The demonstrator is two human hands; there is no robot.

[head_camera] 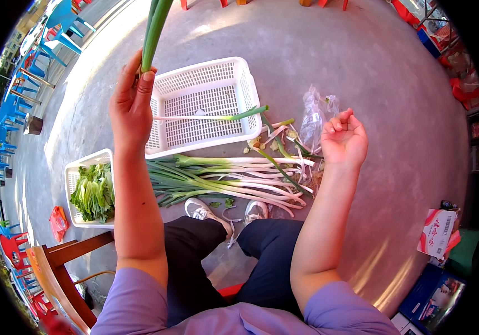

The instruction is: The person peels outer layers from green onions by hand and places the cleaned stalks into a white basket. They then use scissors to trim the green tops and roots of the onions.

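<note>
My left hand (132, 100) holds a green onion (155, 33) upright by its green part, above the left side of a white perforated plastic basket (248, 92); the onion's top runs out of the picture. One green onion with a pale stem (206, 118) lies across that basket. My right hand (345, 136) is raised with curled fingers and holds nothing, near a clear plastic bag (311, 115) on the floor. Between the basket and my shoes lies a pile of green onions (231, 180), white ends to the right. Peeled scraps and roots (283, 136) lie beside the basket's right corner.
A smaller white basket (91, 225) of leafy greens (93, 192) stands left, partly behind my left forearm. A red plastic bag (58, 224) and a wooden chair (65, 280) are at the lower left. Cartons (436, 232) stand at the right; blue plastic chairs (61, 27) line the far left.
</note>
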